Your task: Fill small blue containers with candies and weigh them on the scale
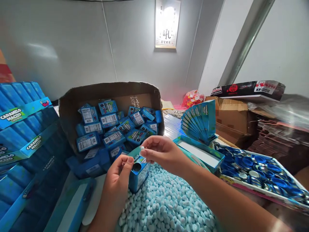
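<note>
A small blue box (138, 178) with a dark round hole in its top stands among pale blue candies (169, 199). My right hand (161, 151) is over the box's far side, thumb and forefinger pinched on a small whitish candy (142, 148). Beside the hole, at the box's left edge, is my left hand (118, 174). Its thumb and forefinger are pressed together; anything between them is too small to make out.
Behind the hands, a brown carton (108, 90) holds several blue boxes (113, 138). Stacked display trays (26, 148) rise at left. To the right are an open blue tray (200, 151), fanned cartons (199, 120) and a white tray (277, 158) of blue-and-silver pieces (253, 170).
</note>
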Tool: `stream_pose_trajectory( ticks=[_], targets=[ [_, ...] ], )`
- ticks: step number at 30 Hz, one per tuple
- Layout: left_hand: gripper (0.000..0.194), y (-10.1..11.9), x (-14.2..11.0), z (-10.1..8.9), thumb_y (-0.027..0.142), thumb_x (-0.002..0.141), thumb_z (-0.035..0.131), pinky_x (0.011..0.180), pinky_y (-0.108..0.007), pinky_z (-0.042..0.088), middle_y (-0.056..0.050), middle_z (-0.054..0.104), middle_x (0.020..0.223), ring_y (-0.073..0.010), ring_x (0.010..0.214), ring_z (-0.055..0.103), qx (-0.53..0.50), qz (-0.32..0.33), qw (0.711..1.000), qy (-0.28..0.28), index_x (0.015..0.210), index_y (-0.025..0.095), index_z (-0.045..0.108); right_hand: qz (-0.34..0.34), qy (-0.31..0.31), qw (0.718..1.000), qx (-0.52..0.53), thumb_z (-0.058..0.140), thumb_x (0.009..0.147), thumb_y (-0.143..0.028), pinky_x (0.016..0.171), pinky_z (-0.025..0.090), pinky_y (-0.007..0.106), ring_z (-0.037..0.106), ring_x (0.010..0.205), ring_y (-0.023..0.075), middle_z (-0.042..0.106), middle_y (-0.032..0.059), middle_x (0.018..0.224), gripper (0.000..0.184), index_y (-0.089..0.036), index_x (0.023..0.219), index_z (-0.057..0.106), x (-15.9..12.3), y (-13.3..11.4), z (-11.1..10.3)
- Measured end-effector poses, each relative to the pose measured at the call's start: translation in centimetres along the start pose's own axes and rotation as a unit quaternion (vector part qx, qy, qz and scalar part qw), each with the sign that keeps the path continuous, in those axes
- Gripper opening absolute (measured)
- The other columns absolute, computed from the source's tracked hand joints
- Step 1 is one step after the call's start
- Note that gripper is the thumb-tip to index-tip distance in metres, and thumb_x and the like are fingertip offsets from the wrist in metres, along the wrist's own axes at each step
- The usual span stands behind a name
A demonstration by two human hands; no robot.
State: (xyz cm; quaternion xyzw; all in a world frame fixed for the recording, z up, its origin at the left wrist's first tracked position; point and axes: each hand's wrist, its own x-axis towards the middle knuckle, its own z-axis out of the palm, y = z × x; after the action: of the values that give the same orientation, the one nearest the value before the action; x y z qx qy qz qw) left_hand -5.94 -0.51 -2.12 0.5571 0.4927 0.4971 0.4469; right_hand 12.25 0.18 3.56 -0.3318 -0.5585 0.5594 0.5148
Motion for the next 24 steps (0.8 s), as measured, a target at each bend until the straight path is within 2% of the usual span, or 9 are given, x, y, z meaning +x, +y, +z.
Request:
stream_pose_trajectory(
  ticks=[7, 16, 21, 24],
  targets=[
    [0.046, -0.93, 0.45, 0.01, 0.065, 0.087, 0.061, 0.067, -0.023, 0.039, -0.001, 0.06, 0.085, -0.0166, 0.081, 0.051, -0.039, -0.002, 0.999, 0.004, 0.077, 0.02, 0.06, -0.024, -0.02, 0.999, -0.039, 0.089, 0.07, -0.036, 0.059, 0.043, 0.02, 0.055, 0.064, 0.0078, 0.062, -0.0031, 0.069, 0.032, -0.015, 0.082, 0.068, 0.0, 0.65, -0.01],
    [0.044, -1.09, 0.65, -0.09, 0.064, 0.089, 0.059, 0.072, -0.024, 0.04, 0.0, 0.06, 0.087, -0.0172, 0.085, 0.052, -0.034, -0.004, 0.999, -0.003, 0.079, 0.021, 0.061, -0.031, -0.015, 0.995, -0.09, 0.086, 0.074, -0.038, 0.062, 0.044, 0.023, 0.057, 0.068, 0.0104, 0.064, -0.0006, 0.074, 0.031, -0.014, 0.085, 0.069, -0.1, 0.68, -0.05],
    [0.044, -0.98, 0.51, -0.16, 0.064, 0.091, 0.056, 0.07, -0.024, 0.039, -0.001, 0.06, 0.089, -0.0174, 0.086, 0.052, -0.024, 0.0, 1.0, -0.006, 0.08, 0.021, 0.06, -0.024, -0.002, 0.995, -0.096, 0.083, 0.077, -0.041, 0.061, 0.043, 0.024, 0.058, 0.068, 0.0115, 0.063, -0.0006, 0.074, 0.031, -0.015, 0.085, 0.068, -0.21, 0.37, -0.09],
    [0.044, -0.81, 0.41, -0.17, 0.064, 0.09, 0.057, 0.063, -0.023, 0.037, -0.001, 0.058, 0.082, -0.0174, 0.083, 0.053, -0.02, -0.011, 1.0, -0.003, 0.08, 0.021, 0.06, -0.027, 0.003, 0.996, -0.082, 0.082, 0.077, -0.041, 0.062, 0.044, 0.024, 0.058, 0.068, 0.0113, 0.062, -0.0013, 0.073, 0.031, -0.015, 0.084, 0.068, -0.16, 0.16, -0.09]
  ],
)
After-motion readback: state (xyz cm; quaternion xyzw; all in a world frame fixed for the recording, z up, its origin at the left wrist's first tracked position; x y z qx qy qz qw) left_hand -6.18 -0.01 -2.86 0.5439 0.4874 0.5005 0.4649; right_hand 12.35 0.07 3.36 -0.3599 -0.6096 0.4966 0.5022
